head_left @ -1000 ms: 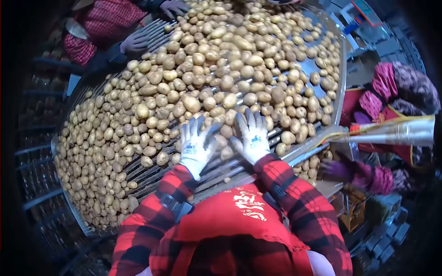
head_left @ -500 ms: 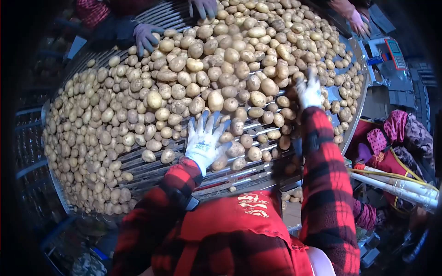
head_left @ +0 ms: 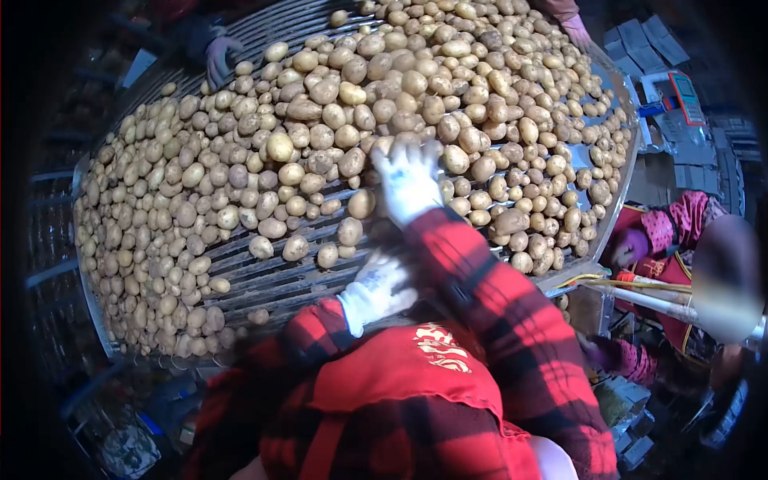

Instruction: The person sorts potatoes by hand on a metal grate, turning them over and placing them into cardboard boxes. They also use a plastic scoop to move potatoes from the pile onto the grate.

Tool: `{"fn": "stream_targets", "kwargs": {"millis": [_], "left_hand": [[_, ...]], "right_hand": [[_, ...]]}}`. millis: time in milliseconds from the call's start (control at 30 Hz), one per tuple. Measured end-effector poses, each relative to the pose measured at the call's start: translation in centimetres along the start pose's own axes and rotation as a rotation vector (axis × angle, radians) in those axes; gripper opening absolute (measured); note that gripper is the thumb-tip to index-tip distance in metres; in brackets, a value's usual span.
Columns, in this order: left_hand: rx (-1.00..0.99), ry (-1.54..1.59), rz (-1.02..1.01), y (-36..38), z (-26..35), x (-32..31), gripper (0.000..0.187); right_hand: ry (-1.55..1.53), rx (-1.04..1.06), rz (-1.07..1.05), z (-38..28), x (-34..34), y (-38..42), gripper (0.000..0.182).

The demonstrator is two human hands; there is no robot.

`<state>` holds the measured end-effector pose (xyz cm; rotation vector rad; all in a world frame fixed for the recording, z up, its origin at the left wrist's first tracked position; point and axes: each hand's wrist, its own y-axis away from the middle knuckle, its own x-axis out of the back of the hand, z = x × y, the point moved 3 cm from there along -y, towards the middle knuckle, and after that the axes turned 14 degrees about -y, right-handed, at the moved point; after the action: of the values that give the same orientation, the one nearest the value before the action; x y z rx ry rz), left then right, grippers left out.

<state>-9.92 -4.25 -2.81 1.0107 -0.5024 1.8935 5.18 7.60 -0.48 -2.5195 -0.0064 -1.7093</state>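
Note:
Many pale brown potatoes (head_left: 204, 172) lie spread over a slatted metal table (head_left: 264, 278). My right hand (head_left: 408, 180), in a white glove, is reaching across the middle of the pile, fingers apart and against potatoes; motion blurs the fingertips. Nearer my body, my left hand (head_left: 378, 290), gloved in white too, hovers low over the slats with its fingers stretched out and thumb apart. Its fingertips are partly in shadow and blurred, and I see nothing held in it. A few loose potatoes (head_left: 327, 255) lie just beyond it.
Across the table, a co-worker's gloved hand (head_left: 220, 60) is at the far left edge. Another person's pink-gloved hand (head_left: 575, 30) is at the far right. To the right are a person in pink sleeves (head_left: 680, 224), white pipes (head_left: 648, 298), boxes (head_left: 640, 44) and a red-framed device (head_left: 687, 99).
My right hand has swept left to the pile's middle, and my left hand has drawn back toward my body. Potatoes now cover the slats at right. One co-worker's hand at the top has left view.

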Motion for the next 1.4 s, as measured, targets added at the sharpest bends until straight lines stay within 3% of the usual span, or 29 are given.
{"fn": "stream_targets", "kwargs": {"millis": [67,100,133,200,267,333,367,400,433,467,500,533,567,600,633,733,767,800,867,900,933,967,1000,1067,1133,1200,1233,1300,1400], "left_hand": [[0.169,0.165,-0.033,0.5,-1.5,1.0,0.055],[0.49,0.549,0.141,2.0,-1.3,1.3,0.055],[0.553,0.794,0.028,1.1,-1.0,4.2,0.058],[0.594,1.266,0.242,0.7,-2.5,4.3,0.065],[0.753,1.613,0.231,0.7,-3.2,5.2,0.069],[0.971,1.699,0.301,-0.8,-1.9,7.3,0.07],[0.684,1.48,0.289,-0.2,-4.1,5.8,0.068],[0.643,1.729,0.243,-0.4,-4.8,5.3,0.061],[0.622,1.969,0.182,-0.6,-5.4,4.7,0.054],[0.457,1.315,0.175,-0.4,-4.9,5.1,0.048],[0.4,0.638,0.234,-0.1,-4.4,5.5,0.042],[0.437,0.915,0.199,0.1,-4.9,4.8,0.039],[0.493,1.212,0.182,0.2,-5.4,4.2,0.038],[0.569,1.479,0.176,0.4,-5.8,3.5,0.039],[0.442,0.927,0.174,-0.6,-4.8,4.4,0.04],[0.253,0.357,0.147,-2.8,-1.9,5.0,0.041],[0.244,0.408,0.123,-3.3,-1.2,4.9,0.043],[0.234,0.455,0.1,-3.9,-0.8,4.8,0.044],[0.283,0.697,0.059,-4.3,-0.2,4.1,0.038],[0.397,1.021,0.004,-4.4,0.6,4.1,0.04],[0.541,1.384,-0.089,-4.5,0.6,3.7,0.044],[0.745,1.729,-0.14,-4.6,0.6,3.3,0.048],[0.727,1.745,-0.218,-5.2,1.1,3.4,0.048],[0.694,1.775,-0.369,-6.3,2.7,4.0,0.047],[0.684,1.639,-0.461,-7.2,4.1,3.7,0.05],[0.804,1.645,-0.523,-8.2,6.7,4.3,0.054],[0.73,1.632,-0.579,-8.4,6.4,3.2,0.058],[0.445,1.275,-0.513,-8.7,7.1,2.2,0.057],[0.071,1.178,-0.413,-8.1,9.3,2.7,0.051]], "right_hand": [[0.125,0.033,0.004,0.1,-2.1,-2.5,0.037],[0.082,0.007,-0.062,0.3,-1.0,-3.2,0.038],[0.036,-0.018,-0.138,0.7,0.0,-3.5,0.039],[-0.166,-0.058,-0.021,1.7,1.8,-2.9,0.037],[-0.46,-0.134,0.112,1.2,3.1,-1.0,0.042],[-0.542,-0.084,0.068,-2.0,4.7,2.2,0.046],[-0.716,-0.012,-0.021,-3.2,4.3,4.5,0.047],[-0.888,0.061,-0.103,-4.1,4.0,6.7,0.049],[-0.818,0.115,0.005,-4.0,4.6,8.9,0.05],[-0.743,0.174,0.108,-2.9,5.6,10.8,0.052],[-0.684,0.068,0.131,-0.9,6.3,12.0,0.054],[-0.446,-0.047,0.273,2.2,4.4,13.8,0.055],[-0.323,-0.303,0.296,4.5,6.0,14.9,0.06],[-0.194,-0.392,0.494,6.8,6.5,16.4,0.067],[-0.132,-0.45,0.476,9.2,5.9,17.3,0.07],[-0.097,-0.452,0.395,14.1,3.5,17.3,0.071],[-0.147,-0.493,0.401,14.8,4.2,16.6,0.071],[-0.336,-0.438,0.477,15.6,5.6,15.5,0.06],[-1.384,-0.608,0.642,14.4,7.2,15.3,0.054],[-1.671,-0.691,0.547,13.0,9.0,15.5,0.056],[-2.005,-0.671,0.462,11.3,9.8,16.1,0.063],[-2.13,-0.543,0.418,11.1,8.7,16.8,0.065],[-2.248,-0.409,0.369,10.6,8.0,17.3,0.066],[-2.246,-0.416,0.434,9.4,7.2,18.5,0.069],[-2.143,-0.443,0.354,8.2,7.8,19.8,0.07],[-2.248,-0.492,0.255,7.3,6.8,20.3,0.069],[-2.207,-0.499,0.257,6.7,6.8,20.8,0.067],[-2.267,-0.436,0.206,6.4,7.3,21.7,0.064],[-2.371,-0.697,0.343,6.3,7.0,22.9,0.068]]}}
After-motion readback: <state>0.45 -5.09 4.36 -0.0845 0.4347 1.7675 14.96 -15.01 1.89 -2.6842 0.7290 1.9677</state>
